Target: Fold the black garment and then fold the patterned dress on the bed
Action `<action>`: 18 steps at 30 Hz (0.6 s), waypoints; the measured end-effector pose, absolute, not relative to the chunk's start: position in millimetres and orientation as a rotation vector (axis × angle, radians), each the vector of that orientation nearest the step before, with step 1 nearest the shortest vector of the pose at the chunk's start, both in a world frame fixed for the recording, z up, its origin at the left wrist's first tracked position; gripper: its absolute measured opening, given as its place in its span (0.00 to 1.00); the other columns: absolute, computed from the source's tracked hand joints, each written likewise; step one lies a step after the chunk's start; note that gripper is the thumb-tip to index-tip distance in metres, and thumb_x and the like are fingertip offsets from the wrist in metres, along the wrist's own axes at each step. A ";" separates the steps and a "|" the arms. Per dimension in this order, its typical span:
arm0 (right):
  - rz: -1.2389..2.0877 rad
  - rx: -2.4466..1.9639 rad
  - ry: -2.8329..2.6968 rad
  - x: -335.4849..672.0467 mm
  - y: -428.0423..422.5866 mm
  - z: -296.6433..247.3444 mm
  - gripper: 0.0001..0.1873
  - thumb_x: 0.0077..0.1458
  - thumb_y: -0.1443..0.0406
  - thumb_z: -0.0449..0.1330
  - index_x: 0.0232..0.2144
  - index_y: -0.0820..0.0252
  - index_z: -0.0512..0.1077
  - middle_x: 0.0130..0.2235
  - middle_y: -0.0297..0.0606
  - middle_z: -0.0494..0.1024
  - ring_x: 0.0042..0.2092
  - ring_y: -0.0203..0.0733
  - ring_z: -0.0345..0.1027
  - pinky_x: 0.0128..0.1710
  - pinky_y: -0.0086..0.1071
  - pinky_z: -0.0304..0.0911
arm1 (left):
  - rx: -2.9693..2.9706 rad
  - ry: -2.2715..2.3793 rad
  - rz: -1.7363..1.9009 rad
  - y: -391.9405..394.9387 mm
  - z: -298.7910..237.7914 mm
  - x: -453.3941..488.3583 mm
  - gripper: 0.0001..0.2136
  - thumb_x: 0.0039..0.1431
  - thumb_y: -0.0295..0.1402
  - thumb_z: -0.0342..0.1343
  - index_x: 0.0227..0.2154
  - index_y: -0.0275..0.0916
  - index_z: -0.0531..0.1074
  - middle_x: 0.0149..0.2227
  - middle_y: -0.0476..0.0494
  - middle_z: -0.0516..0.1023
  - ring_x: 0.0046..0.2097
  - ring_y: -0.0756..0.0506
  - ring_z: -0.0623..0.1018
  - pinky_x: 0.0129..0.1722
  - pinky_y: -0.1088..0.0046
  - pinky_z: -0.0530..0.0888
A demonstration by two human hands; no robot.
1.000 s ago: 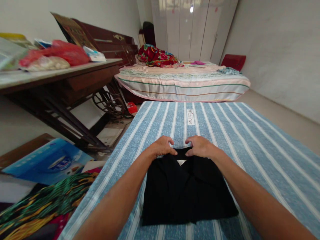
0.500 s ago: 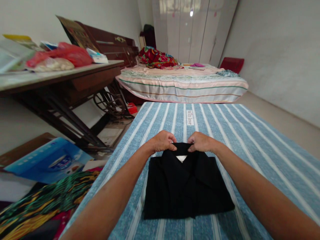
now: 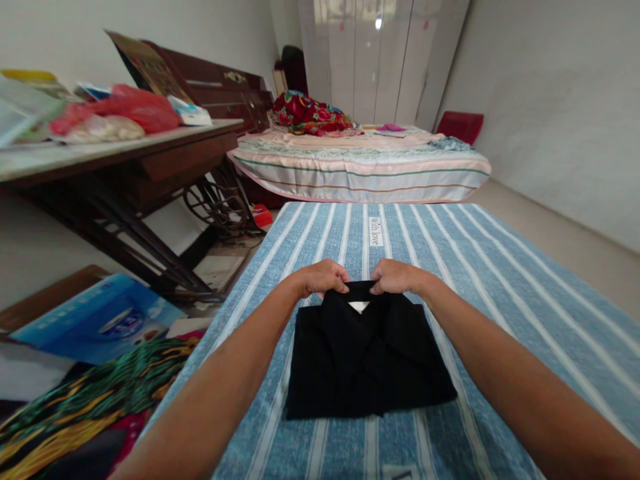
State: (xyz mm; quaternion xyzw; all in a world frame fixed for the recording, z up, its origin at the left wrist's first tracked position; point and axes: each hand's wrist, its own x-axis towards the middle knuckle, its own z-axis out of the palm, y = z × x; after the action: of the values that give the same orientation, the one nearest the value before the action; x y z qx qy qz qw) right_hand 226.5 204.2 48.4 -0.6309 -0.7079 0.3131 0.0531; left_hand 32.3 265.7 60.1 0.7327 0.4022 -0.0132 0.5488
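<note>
Left hand [image 3: 324, 275] is clamped on one side of the collar [image 3: 358, 291] of the folded black garment [image 3: 370, 363]. Right hand [image 3: 397, 276] pinches the collar's opposite side.

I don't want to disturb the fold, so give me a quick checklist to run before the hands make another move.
1. Left hand on the collar: ok, it pinches the left end.
2. Right hand on the collar: ok, it pinches the right end.
3. Black garment fully on the striped cloth: ok, no part hangs over the side.
4. Garment's lower edge straight: not ok, it bends upward in the picture toward the right corner.
5. Underside free of creases: cannot tell, it is hidden.
</note>
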 end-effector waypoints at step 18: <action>1.436 -1.464 -1.644 269.6 167.2 20.4 0.24 0.46 0.51 0.62 0.39 0.63 0.75 0.27 0.34 0.71 0.28 0.33 0.62 0.28 0.26 0.58 | 1.625 0.957 0.050 256.3 56.3 -17.8 0.27 0.40 0.42 0.65 0.43 0.36 0.69 0.30 0.48 0.76 0.32 0.48 0.75 0.32 0.74 0.69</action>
State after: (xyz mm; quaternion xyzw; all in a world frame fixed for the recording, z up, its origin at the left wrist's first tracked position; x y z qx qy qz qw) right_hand 269.6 167.2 20.4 -0.5389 -0.6050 0.5283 0.2538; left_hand -17.8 256.3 56.3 0.6973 0.4105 0.0215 0.5872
